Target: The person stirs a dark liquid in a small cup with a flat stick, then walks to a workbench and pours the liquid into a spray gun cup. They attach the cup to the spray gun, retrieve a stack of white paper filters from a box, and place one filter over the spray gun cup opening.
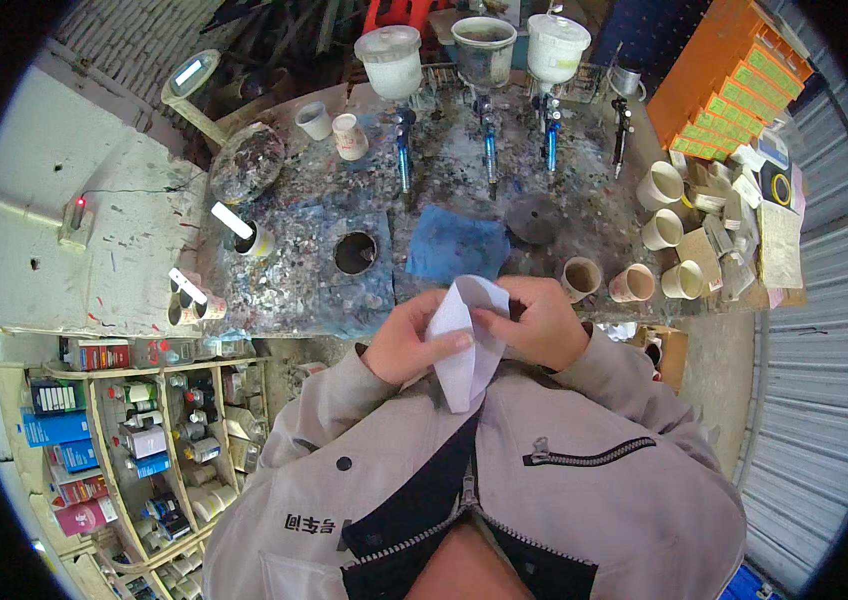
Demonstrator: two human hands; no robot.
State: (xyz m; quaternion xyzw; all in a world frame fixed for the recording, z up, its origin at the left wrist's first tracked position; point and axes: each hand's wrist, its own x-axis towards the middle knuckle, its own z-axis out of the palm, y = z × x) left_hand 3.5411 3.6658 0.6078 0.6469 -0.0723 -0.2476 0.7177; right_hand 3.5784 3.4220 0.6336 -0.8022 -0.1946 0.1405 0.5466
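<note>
A white paper cone (481, 368), its top edge spread apart and its tip pointing down, is held in front of my chest at the bench's near edge. My left hand (409, 338) grips its left side, with the thumb pressed along the front. On the other side my right hand (547, 322) pinches the paper near the rim, its thumb and fingertips partly hidden by the fold. Just beyond the cone lies a blue cloth (457, 243). A dark-filled cup (355, 254) stands left of the cloth, and a cup of brownish liquid (581, 278) stands near my right hand.
Three spray guns with top cups (484, 50) stand along the back of the paint-stained bench (294, 215). Several paper cups (662, 230) crowd the right side, near an orange drawer cabinet (709, 75). A digital scale display (190, 74) is at far left; shelves (159, 375) hold bottles and boxes.
</note>
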